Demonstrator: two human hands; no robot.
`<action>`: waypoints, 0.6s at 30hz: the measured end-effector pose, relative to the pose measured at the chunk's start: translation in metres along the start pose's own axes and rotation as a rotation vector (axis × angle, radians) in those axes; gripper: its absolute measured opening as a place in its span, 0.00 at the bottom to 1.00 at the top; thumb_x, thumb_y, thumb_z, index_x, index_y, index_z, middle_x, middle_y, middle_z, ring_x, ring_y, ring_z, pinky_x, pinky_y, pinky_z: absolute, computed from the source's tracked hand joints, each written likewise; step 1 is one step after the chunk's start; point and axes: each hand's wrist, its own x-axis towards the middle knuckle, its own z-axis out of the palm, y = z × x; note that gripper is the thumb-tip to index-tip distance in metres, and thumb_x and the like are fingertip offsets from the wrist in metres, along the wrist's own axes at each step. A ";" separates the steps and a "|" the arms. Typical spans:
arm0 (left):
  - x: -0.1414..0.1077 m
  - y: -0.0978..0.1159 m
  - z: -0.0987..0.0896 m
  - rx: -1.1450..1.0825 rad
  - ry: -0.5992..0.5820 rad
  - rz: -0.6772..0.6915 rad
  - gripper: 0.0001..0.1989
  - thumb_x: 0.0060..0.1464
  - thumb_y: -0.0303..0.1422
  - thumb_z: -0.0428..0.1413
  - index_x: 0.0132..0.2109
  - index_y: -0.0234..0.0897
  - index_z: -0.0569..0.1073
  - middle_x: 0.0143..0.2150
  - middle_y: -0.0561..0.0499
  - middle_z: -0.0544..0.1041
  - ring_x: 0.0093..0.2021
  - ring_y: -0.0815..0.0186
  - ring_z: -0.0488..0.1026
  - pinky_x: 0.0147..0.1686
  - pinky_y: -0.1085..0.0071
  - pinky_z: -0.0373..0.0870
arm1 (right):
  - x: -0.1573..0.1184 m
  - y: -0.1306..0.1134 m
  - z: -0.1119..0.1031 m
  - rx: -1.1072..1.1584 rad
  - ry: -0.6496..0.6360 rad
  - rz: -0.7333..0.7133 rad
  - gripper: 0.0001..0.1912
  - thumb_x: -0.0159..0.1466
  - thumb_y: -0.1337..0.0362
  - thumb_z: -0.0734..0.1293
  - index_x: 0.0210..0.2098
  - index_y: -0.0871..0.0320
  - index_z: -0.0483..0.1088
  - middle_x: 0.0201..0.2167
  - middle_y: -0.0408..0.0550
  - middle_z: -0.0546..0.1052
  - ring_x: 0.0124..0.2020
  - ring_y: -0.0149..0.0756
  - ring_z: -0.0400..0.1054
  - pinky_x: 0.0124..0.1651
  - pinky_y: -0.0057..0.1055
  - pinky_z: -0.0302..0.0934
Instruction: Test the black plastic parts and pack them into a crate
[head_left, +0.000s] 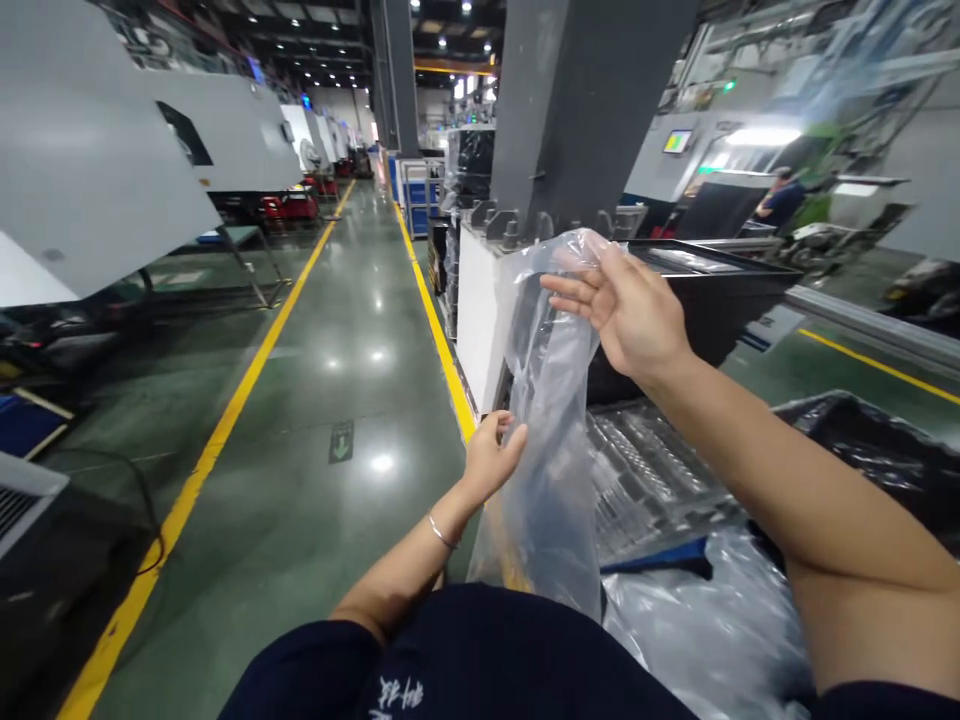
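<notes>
A long clear plastic bag (559,430) hangs upright in front of my body, its lower end reaching my dark shirt. My right hand (641,315) is raised at the bag's top edge, with the film pinched at the thumb and index finger; the other fingers are stretched out to the left. Lower down, my left hand (493,455) is beside the bag's left side, its fingers loosely bent and thumb apart. Whether it touches the film I cannot tell. A bracelet (442,532) circles my left wrist.
Beyond the bag stand a white block (480,310) and a grey column (570,110). To the right are a black bin (720,290), packed trays (645,470) and crumpled plastic sheeting (705,610). A walkway (352,330) with yellow lines runs left, past white machines (97,150). A person (781,197) is at the far right.
</notes>
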 end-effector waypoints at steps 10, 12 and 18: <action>0.070 -0.040 -0.053 0.126 0.096 0.010 0.08 0.57 0.32 0.49 0.34 0.38 0.72 0.36 0.45 0.76 0.40 0.60 0.73 0.45 0.62 0.67 | 0.057 0.012 0.069 0.097 0.031 -0.090 0.31 0.63 0.38 0.54 0.58 0.47 0.59 0.52 0.48 0.70 0.51 0.38 0.69 0.44 0.33 0.69; 0.085 -0.056 -0.070 -0.101 0.047 -0.081 0.07 0.55 0.34 0.52 0.32 0.37 0.71 0.33 0.47 0.76 0.36 0.63 0.73 0.42 0.65 0.68 | 0.076 0.021 0.072 0.095 0.097 -0.071 0.31 0.63 0.39 0.54 0.59 0.47 0.59 0.53 0.49 0.69 0.50 0.39 0.69 0.43 0.33 0.69; 0.112 -0.082 -0.111 -0.731 -0.407 -0.354 0.23 0.33 0.44 0.68 0.32 0.33 0.72 0.25 0.51 0.74 0.24 0.70 0.70 0.28 0.72 0.67 | 0.139 0.075 0.074 0.028 0.168 0.052 0.29 0.64 0.40 0.52 0.55 0.50 0.61 0.51 0.51 0.71 0.42 0.35 0.72 0.36 0.29 0.69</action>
